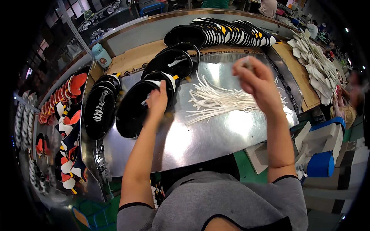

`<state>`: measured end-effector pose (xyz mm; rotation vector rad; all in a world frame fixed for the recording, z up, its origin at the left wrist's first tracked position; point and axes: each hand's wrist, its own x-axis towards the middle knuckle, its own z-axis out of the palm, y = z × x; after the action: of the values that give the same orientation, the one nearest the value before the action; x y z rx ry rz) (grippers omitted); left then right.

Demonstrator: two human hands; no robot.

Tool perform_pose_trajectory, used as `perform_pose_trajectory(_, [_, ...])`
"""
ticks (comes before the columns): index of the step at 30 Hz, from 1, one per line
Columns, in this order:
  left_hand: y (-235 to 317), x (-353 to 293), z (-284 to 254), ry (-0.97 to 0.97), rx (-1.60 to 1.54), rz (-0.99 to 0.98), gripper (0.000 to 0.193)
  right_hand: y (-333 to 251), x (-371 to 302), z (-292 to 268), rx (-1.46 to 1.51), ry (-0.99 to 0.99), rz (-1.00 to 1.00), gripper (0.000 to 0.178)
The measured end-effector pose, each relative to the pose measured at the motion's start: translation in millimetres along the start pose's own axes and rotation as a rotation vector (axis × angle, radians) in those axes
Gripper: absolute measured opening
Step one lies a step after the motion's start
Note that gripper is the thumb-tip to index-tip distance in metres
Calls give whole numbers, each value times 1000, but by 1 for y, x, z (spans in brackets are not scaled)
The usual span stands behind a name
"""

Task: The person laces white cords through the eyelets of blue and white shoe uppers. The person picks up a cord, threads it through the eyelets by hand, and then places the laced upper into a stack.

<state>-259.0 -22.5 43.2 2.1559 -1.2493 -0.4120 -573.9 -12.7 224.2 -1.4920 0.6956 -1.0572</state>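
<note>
While the left hand [157, 101], grip unclear, touches a black upper [131, 109], the right hand [254, 76] curls closed.

Metal tabletop [216, 140] throws back white glare patches; background dim. Right hand [254, 75] looks blurred. Fisheye bends straight edges; corners fall black.

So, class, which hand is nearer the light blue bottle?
Left. The left hand is at a black shoe upper, right of the bottle and on its near side; the right hand is raised by the white laces, farther right.
</note>
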Motion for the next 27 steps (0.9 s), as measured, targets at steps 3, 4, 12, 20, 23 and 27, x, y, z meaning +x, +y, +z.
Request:
perform_pose_trajectory(3, [-5,-46,-50,7,-408,-47,58,-61,-53,-4,65,17,-241,9])
perform_pose_trajectory(4, [9,-68,-57,-55,-762,-26,49,-91,-76,-16,194,-51,-367,5])
perform_pose_trajectory(12, [-55,-181,-156,-788,-1677,57,58,26,-113,10,378,38,159,10])
perform_pose_trajectory(20, [-140,-205,-140,-272,-1145,-442,54,137,-98,116,301,-127,490,14])
perform_pose_trajectory(23, [-93,-203,-150,319,263,219,38,144,-77,122,344,-64,531,14])
perform_pose_trajectory(27, [-8,-193,-161,-11,421,593,37,156,-57,123,199,62,436,13])
